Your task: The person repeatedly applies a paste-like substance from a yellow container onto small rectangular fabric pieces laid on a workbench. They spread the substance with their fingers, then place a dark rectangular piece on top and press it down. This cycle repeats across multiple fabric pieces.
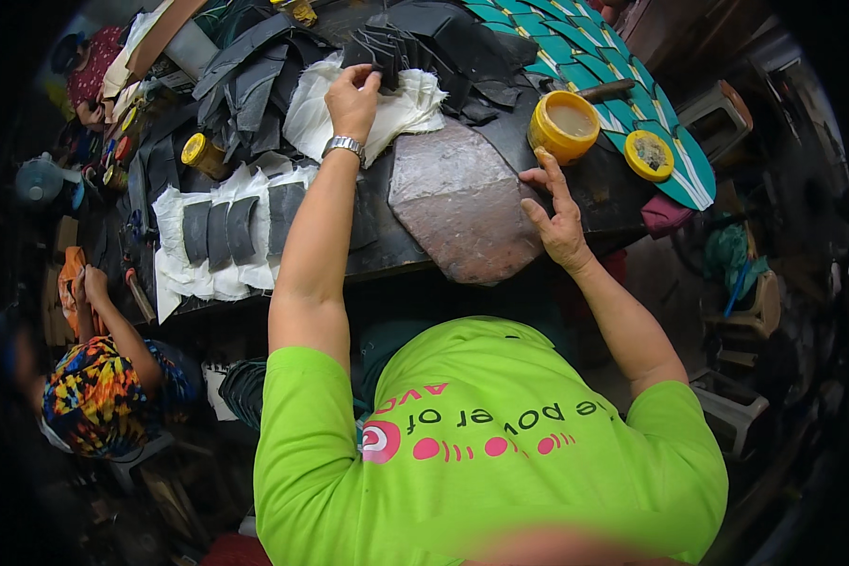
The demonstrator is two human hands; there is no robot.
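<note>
My left hand (354,99), with a metal watch on its wrist, reaches to the back of the table and pinches the edge of a thin black cut piece, part of a fanned stack (391,47) of such pieces. Under that stack lies crumpled white cloth (316,108). Fingers apart, my right hand (561,222) hovers by the right edge of a worn brown slab (462,203) with cut corners. Its raised fingertip is close to a yellow tub (564,146) of cloudy, pale liquid; whether they touch I cannot tell. A dark handle (606,91) sticks out beyond the tub.
Several dark curved pieces (241,226) lie on white cloth at the left. Black scraps (255,85) pile up behind. Green pieces with white strips (585,66) overlap at the right, near a yellow lid (649,156). Another person (104,377) works at the far left. Plastic stools (731,406) stand right.
</note>
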